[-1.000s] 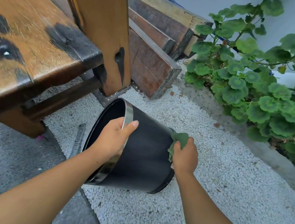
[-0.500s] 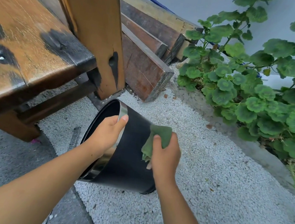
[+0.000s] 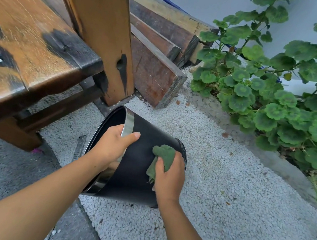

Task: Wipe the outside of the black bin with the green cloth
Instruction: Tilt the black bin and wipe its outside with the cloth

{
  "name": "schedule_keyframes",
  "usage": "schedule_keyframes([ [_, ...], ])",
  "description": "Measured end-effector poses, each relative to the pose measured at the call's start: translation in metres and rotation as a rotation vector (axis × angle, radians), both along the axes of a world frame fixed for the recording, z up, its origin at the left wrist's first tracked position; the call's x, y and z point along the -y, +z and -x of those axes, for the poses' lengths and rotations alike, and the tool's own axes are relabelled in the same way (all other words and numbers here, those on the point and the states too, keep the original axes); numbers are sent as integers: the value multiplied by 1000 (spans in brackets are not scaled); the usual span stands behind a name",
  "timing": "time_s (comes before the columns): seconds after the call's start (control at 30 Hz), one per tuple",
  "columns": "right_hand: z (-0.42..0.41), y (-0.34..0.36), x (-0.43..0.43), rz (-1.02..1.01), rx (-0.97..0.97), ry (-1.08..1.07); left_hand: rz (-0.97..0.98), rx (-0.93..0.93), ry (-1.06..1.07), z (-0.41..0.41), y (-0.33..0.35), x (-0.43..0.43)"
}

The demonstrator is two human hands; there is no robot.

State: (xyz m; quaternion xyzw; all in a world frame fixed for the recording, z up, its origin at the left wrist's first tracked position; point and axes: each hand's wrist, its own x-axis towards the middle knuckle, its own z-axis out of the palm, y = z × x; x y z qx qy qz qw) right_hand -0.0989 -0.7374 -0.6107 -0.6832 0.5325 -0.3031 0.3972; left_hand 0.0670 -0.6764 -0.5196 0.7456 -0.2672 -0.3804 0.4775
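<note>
Black bin (image 3: 136, 169) lies tilted on white gravel (image 3: 215, 189); my left hand (image 3: 112, 146) grips its chrome rim (image 3: 128, 122), my right hand (image 3: 170, 176) presses the bunched green cloth (image 3: 163, 159) on its side.

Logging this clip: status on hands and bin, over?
Left hand grips bin rim, bin tipped on gravel. Right hand presses cloth to bin side. Wiping path unobstructed.

Open gravel (image 3: 215, 189) right of black bin (image 3: 142, 170), wooden post (image 3: 104, 37) close behind its rim, bench (image 3: 21, 43) at left
</note>
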Motion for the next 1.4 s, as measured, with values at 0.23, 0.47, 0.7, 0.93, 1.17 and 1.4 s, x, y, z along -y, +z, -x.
schedule_keyframes([
  [0.23,19,-18,25,-54,-82,-51,-18,-106,1,-16,-3,-15],
  [0.47,40,-17,52,-128,32,-195,-27,-110,-20,-17,-2,-18],
  [0.7,60,-17,44,-108,115,-230,-18,-62,13,-21,-5,-20],
  [0.93,50,-41,8,-153,-40,-140,-58,-46,34,-23,-4,-16],
  [1.17,52,-34,23,-218,-21,-61,-124,152,94,-25,-4,-1],
  [1.4,45,-29,19,-173,-42,3,-303,305,230,-52,-4,18],
])
